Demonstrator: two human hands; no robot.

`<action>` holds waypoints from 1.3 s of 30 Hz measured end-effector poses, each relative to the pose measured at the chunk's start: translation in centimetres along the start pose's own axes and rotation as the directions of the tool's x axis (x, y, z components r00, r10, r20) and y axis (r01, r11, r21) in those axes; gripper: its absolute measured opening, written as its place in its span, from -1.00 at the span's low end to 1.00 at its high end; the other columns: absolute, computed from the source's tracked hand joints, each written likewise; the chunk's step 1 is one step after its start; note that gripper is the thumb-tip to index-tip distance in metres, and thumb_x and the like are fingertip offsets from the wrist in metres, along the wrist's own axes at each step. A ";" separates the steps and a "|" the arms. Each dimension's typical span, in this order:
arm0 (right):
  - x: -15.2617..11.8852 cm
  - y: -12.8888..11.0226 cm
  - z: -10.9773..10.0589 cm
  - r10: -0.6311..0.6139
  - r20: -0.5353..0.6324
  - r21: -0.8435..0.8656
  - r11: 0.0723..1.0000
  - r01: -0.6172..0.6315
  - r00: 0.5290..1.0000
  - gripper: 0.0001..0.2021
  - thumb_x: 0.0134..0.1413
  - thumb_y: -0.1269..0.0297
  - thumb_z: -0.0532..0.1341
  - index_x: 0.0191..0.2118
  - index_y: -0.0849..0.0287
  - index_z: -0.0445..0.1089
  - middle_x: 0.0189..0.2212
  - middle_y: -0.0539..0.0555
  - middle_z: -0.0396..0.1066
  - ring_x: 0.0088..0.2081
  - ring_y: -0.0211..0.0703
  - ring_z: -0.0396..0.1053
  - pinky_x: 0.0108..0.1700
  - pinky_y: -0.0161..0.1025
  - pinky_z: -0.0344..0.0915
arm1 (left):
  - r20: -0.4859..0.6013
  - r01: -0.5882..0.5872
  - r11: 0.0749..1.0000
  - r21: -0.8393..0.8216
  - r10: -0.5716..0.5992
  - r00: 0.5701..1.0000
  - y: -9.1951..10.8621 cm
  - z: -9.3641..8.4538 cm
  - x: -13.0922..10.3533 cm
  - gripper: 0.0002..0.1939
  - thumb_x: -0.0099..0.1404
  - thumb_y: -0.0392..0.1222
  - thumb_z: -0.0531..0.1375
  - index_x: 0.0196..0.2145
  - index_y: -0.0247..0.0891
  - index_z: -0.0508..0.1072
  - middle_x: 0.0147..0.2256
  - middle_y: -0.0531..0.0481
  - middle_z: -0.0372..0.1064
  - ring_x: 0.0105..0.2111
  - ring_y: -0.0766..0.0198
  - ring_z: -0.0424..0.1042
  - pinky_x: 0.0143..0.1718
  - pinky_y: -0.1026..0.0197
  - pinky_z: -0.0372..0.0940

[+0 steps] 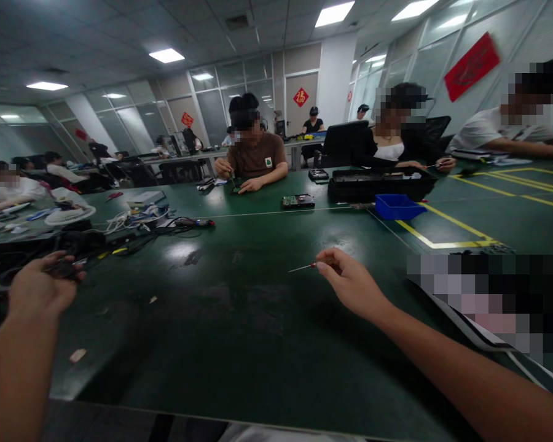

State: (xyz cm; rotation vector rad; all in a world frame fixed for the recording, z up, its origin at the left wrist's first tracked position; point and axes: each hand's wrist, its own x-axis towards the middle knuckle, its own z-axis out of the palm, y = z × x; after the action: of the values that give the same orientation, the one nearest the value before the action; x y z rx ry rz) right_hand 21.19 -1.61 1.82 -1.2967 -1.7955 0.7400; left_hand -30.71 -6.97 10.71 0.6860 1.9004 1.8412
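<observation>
My right hand (350, 282) is closed around a small screwdriver (301, 268) over the middle of the green table (239, 362). The screwdriver's thin metal shaft points left, and red shows where it meets my fingers. At the far left, my left hand (43, 285) curls around a dark object (64, 269), too dim to identify, beside a heap of black cables (9, 252). Small pale scraps (78, 355) lie on the table between my forearms.
Tangled cables and a white device (145, 199) lie at the back left. Farther back are a hard drive (298, 201), a black case (380, 185) and a blue bin (399, 207). Across the table a person in brown (260, 153) works. A pixelated object (479, 307) lies right.
</observation>
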 end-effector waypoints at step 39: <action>-0.7 -0.5 -0.3 -0.052 -0.203 0.303 0.946 0.113 0.978 -0.73 0.23 0.04 0.21 -0.11 0.12 0.45 -0.30 0.09 0.56 -0.26 -0.10 0.52 -0.17 -0.11 0.44 | 0.877 -0.472 0.879 -0.070 0.280 0.391 -8.6 23.7 -20.8 -0.58 0.17 -0.39 0.33 -0.02 -0.10 0.51 0.00 0.04 0.46 0.05 0.18 0.40 0.17 0.08 0.23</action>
State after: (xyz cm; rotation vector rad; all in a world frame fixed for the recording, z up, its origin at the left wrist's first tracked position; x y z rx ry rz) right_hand 21.31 -2.42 2.17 -1.0374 -1.4975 0.7881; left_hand -0.48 -0.69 -0.05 1.8487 1.2229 1.0526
